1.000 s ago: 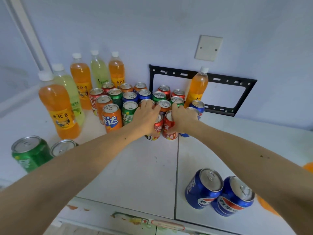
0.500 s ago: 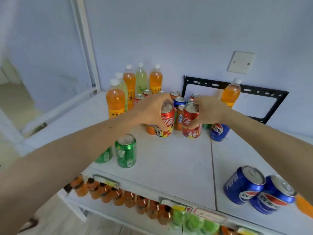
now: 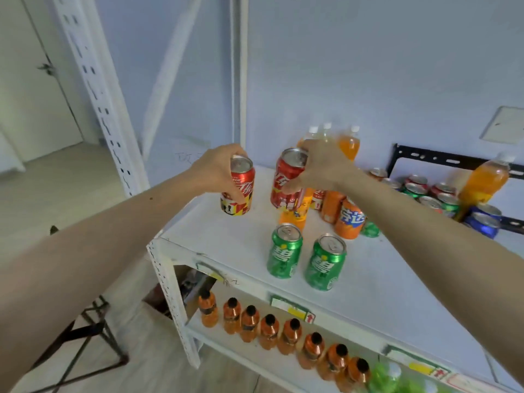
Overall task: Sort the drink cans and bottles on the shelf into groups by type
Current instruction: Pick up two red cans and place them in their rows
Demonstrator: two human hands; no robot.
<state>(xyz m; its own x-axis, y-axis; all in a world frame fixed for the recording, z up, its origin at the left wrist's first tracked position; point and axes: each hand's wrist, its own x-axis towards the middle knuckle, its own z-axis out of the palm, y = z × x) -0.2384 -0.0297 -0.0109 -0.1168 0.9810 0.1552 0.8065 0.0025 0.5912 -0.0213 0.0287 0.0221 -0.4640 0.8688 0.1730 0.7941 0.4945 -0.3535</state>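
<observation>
My left hand (image 3: pixel 217 168) grips a red cola can (image 3: pixel 239 188) with a chequered base, held over the left end of the white shelf top (image 3: pixel 377 293). Beside it, my right hand (image 3: pixel 320 165) grips a second red cola can (image 3: pixel 287 180), slightly tilted, above the shelf. Two green cans (image 3: pixel 284 255) (image 3: pixel 326 263) stand upright near the front edge. An orange can (image 3: pixel 350 219) stands behind them, under my right forearm. More mixed cans (image 3: pixel 431 194) and orange and yellow-green bottles (image 3: pixel 350 143) stand at the back by the wall.
A tall orange bottle (image 3: pixel 486 180) stands in front of a black metal bracket (image 3: pixel 425 157) on the wall, with blue cans (image 3: pixel 483 224) by it. The lower shelf holds a row of small orange bottles (image 3: pixel 269 330). A perforated white upright (image 3: pixel 96 89) rises at the left.
Both hands have lifted the two red cans out of the cluster and carried them leftward, higher above the shelf's left end. The view has swung left.
</observation>
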